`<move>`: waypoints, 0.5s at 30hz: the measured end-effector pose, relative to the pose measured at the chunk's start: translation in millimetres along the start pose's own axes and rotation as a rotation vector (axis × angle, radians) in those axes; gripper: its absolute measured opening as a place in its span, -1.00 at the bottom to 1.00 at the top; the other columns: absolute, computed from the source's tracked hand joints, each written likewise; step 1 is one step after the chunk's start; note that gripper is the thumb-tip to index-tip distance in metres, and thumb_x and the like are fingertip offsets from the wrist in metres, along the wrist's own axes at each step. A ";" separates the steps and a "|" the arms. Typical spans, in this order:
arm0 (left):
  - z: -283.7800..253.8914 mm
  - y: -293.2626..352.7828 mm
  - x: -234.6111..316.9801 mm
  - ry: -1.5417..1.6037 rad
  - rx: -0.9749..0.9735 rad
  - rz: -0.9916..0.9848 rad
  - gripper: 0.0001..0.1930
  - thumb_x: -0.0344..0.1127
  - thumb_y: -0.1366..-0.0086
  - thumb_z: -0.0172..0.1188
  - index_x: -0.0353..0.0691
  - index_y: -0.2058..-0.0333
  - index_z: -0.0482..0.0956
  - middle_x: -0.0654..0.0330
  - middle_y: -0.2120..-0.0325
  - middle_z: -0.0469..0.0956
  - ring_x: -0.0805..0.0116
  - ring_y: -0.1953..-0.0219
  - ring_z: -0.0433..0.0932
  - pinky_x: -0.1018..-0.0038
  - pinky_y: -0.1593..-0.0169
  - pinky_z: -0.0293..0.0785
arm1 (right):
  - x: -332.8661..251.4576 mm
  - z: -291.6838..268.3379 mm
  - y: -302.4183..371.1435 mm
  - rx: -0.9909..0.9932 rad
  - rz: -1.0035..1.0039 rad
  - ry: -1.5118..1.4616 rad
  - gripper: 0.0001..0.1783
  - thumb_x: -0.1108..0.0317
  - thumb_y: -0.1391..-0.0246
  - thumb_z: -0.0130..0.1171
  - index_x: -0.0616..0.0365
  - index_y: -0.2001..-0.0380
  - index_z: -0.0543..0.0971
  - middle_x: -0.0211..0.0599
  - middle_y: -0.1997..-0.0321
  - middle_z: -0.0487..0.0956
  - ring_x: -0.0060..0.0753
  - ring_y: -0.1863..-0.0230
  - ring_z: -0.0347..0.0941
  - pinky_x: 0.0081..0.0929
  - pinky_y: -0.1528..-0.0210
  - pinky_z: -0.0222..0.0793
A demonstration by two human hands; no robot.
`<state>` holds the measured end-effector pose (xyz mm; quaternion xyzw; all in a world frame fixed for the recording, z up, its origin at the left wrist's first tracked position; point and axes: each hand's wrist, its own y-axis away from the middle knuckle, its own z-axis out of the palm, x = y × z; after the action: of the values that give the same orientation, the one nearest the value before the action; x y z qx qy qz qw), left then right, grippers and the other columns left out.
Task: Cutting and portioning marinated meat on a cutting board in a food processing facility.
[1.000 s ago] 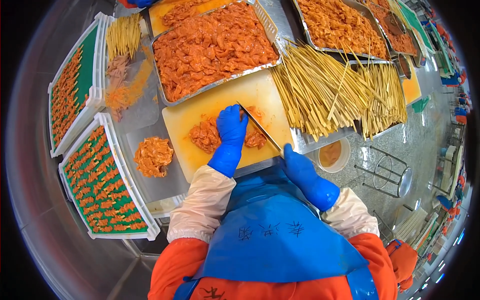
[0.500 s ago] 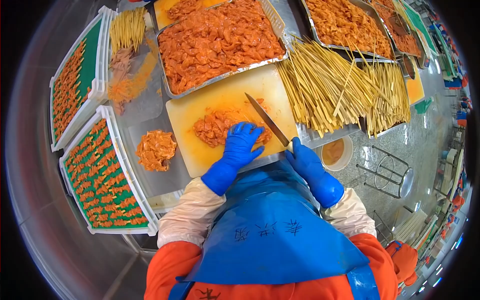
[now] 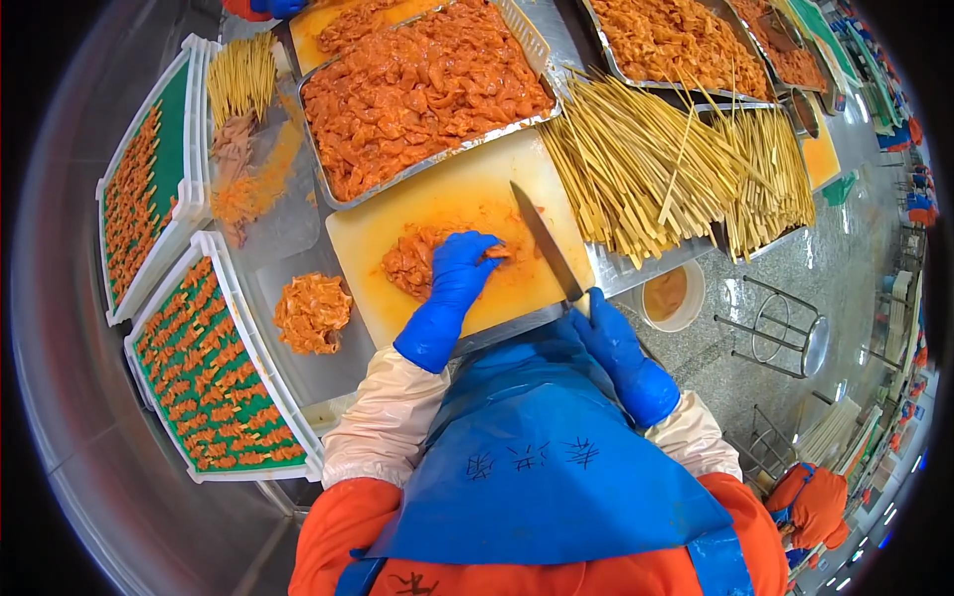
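A pile of raw, orange-marinated meat (image 3: 405,264) lies on the yellow-stained white cutting board (image 3: 363,233) in front of me. My left hand (image 3: 461,266), in a blue glove, rests at the right side of this pile. Its fingers are curled over pieces of the meat. By its pale handle my right hand (image 3: 608,333), also gloved in blue, holds a long knife (image 3: 545,235). The blade points away from me over the board's right part, apart from the left hand. Part of the meat is hidden under my left hand.
Beyond the board stands a metal tray (image 3: 343,206) heaped with meat. Bamboo skewers (image 3: 646,164) are piled to the right, above a white bucket (image 3: 701,298). At left are a meat mound (image 3: 312,313) and a white-rimmed rack (image 3: 283,402) of threaded skewers. A metal stool (image 3: 815,346) stands right.
My left hand's fingers have curled in, and the loose meat near the blade has gone from the board's right side. The knife has turned a little and sits farther from the left hand.
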<state>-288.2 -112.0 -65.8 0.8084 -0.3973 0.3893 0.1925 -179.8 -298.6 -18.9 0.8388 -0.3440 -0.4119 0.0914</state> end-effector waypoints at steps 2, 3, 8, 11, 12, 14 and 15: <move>0.8 2.8 8.9 -0.174 0.014 0.057 -0.78 -0.36 0.22 0.08 -0.20 0.48 0.38 0.14 0.57 0.36 0.25 0.48 0.33 0.46 0.40 0.24 | -9.4 -7.6 -3.3 -0.058 0.056 0.008 -0.65 0.20 0.21 -0.11 0.20 0.38 0.16 0.07 0.56 0.33 0.03 0.47 0.26 -0.28 0.53 0.14; 1.2 4.4 9.1 -0.173 0.017 0.056 -0.78 -0.36 0.22 0.08 -0.20 0.48 0.38 0.14 0.57 0.36 0.25 0.48 0.33 0.46 0.40 0.24 | -11.8 -7.4 -2.9 -0.057 -0.011 0.008 -0.66 0.19 0.20 -0.14 0.20 0.39 0.15 0.06 0.58 0.33 0.02 0.50 0.27 -0.27 0.53 0.15; 1.3 16.8 11.2 -0.090 0.204 0.036 -0.58 -0.27 0.29 0.13 -0.19 0.35 0.28 0.09 0.46 0.31 0.19 0.37 0.25 0.40 0.32 0.18 | -28.7 3.2 -2.4 -0.122 -0.130 0.084 -0.72 0.19 0.17 -0.19 0.18 0.50 0.13 0.02 0.66 0.33 -0.01 0.58 0.27 -0.25 0.60 0.13; 5.3 20.9 16.8 -0.278 0.141 -0.024 -0.56 -0.24 0.30 0.14 -0.18 0.34 0.26 0.09 0.44 0.28 0.17 0.36 0.23 0.38 0.33 0.17 | -42.0 5.5 -0.4 -0.189 -0.007 0.210 -0.75 0.22 0.16 -0.21 0.18 0.52 0.11 0.02 0.69 0.33 0.00 0.62 0.26 -0.23 0.63 0.13; 7.2 20.9 16.6 -0.276 0.146 -0.033 -0.56 -0.24 0.30 0.14 -0.18 0.34 0.26 0.09 0.44 0.28 0.17 0.36 0.23 0.38 0.33 0.17 | -40.9 8.5 -3.0 -0.196 -0.010 0.216 -0.75 0.22 0.16 -0.21 0.18 0.52 0.11 0.02 0.69 0.33 0.00 0.62 0.26 -0.23 0.63 0.13; 12.2 18.9 16.7 -0.341 0.125 -0.002 -0.57 -0.23 0.30 0.13 -0.20 0.36 0.27 0.10 0.49 0.29 0.17 0.39 0.24 0.36 0.36 0.17 | -33.9 16.3 -10.0 -0.105 -0.110 0.139 -0.77 0.24 0.15 -0.22 0.17 0.53 0.11 0.01 0.73 0.32 0.02 0.64 0.26 -0.20 0.64 0.12; 14.2 18.1 16.0 -0.337 0.126 -0.004 -0.57 -0.23 0.30 0.13 -0.20 0.36 0.27 0.10 0.49 0.29 0.17 0.39 0.24 0.36 0.36 0.17 | -33.8 19.9 -17.3 -0.107 -0.109 0.143 -0.77 0.24 0.15 -0.22 0.17 0.53 0.11 0.01 0.73 0.32 0.02 0.64 0.26 -0.20 0.64 0.12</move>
<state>-289.7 -139.8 -62.0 0.8736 -0.3969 0.2721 0.0728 -200.5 -261.0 -18.0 0.8775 -0.2680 -0.3731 0.1378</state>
